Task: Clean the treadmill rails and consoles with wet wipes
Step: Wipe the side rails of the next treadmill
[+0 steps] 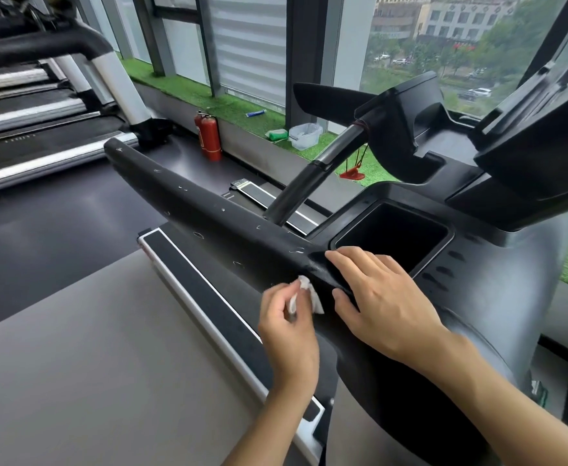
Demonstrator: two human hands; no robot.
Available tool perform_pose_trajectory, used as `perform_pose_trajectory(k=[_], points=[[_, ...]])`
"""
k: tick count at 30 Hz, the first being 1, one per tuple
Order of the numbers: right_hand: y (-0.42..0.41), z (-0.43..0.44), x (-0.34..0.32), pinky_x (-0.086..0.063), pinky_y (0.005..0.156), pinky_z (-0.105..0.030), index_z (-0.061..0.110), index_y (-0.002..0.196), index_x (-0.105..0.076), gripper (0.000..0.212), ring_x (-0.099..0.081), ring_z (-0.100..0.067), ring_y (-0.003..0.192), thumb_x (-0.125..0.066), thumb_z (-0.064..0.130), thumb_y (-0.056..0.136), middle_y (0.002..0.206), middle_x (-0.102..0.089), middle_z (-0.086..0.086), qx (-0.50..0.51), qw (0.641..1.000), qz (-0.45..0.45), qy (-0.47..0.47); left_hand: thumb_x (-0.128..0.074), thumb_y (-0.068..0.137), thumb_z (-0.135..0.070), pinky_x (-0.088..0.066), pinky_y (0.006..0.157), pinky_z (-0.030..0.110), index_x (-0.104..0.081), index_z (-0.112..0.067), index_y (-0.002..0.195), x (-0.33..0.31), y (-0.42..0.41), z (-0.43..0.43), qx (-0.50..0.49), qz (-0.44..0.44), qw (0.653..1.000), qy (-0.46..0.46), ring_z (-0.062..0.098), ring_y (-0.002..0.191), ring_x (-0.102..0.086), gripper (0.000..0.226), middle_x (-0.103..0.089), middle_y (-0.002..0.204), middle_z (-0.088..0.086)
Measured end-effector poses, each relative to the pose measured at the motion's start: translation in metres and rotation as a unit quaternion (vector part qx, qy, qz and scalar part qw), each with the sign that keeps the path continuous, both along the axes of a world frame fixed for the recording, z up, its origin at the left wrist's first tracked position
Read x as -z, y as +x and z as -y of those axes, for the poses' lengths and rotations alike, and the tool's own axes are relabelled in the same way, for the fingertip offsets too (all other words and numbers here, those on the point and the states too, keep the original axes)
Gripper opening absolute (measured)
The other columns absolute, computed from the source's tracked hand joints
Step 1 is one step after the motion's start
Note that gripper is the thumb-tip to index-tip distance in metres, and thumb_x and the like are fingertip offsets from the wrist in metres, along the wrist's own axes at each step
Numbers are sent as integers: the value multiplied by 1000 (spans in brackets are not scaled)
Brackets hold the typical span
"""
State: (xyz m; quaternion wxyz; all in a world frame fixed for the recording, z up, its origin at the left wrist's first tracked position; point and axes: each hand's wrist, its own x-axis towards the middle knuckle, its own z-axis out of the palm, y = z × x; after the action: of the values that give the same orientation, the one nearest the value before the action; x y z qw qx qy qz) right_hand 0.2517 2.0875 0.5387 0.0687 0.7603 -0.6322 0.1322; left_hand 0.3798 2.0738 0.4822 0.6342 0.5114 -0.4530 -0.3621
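Observation:
A black padded treadmill rail runs from upper left down to the console. Its surface shows small nicks. My left hand holds a crumpled white wet wipe against the rail's near side, close to where the rail joins the console. My right hand rests on the rail's base with fingers spread, thumb under the edge and fingertips on top. Right beside it is the console's dark rectangular cup pocket.
A curved black handlebar rises behind the rail, with a red safety clip hanging from it. The grey running belt lies below left. Another treadmill stands at far left. A red fire extinguisher and a plastic tub sit by the window.

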Motion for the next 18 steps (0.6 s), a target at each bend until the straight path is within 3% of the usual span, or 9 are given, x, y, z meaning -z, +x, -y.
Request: perform_pose_trajectory(k=[3, 6, 8, 12, 14, 18], points=[[-1, -1, 0, -44, 101, -33, 19, 141, -43, 52, -52, -17, 120, -51, 36, 93, 136, -52, 5, 2, 1000, 1, -5, -65, 91, 4, -46, 81, 9, -72, -15, 98, -7, 1, 14, -29, 58, 997, -39, -3, 94, -63, 21, -64, 101, -2], [0, -1, 0, -44, 102, -33, 18, 142, -43, 52, -53, -17, 120, -51, 36, 93, 137, -52, 4, 5, 1000, 1, -7, -66, 90, 4, -42, 84, 4, -74, -6, 102, -9, 8, 19, -2, 207, 971, -117, -6, 94, -57, 18, -61, 105, -6], [0, -1, 0, -44, 102, -33, 18, 142, -42, 52, -52, -17, 121, -50, 37, 94, 137, -51, 4, 2, 1000, -4, -5, -65, 90, 5, -41, 84, 3, -73, -2, 104, -14, 14, 27, 25, 278, 948, -155, 1, 94, -57, 18, -59, 104, -3], [0, 0, -1, -43, 102, -33, 19, 141, -39, 52, -51, -15, 122, -46, 37, 92, 137, -50, 6, -4, 1000, -6, -5, -60, 96, -2, -42, 81, 19, -71, -6, 101, -33, 16, 43, 101, 412, 886, -189, 15, 90, -55, 12, -63, 102, 3], [0, 0, -2, -44, 101, -34, 19, 141, -39, 53, -52, -15, 121, -46, 36, 92, 136, -51, 6, -5, 1000, 0, -7, -57, 97, -5, -41, 77, 21, -71, -7, 97, -41, 16, 52, 131, 447, 863, -194, 15, 86, -50, 14, -62, 98, 3], [0, -1, -2, -44, 101, -33, 19, 142, -38, 54, -53, -15, 119, -41, 39, 92, 135, -51, 5, -2, 1000, 1, -8, -53, 100, -8, -35, 77, 20, -72, -7, 96, -52, 14, 68, 151, 468, 854, -172, 11, 86, -41, 19, -63, 99, 4]])
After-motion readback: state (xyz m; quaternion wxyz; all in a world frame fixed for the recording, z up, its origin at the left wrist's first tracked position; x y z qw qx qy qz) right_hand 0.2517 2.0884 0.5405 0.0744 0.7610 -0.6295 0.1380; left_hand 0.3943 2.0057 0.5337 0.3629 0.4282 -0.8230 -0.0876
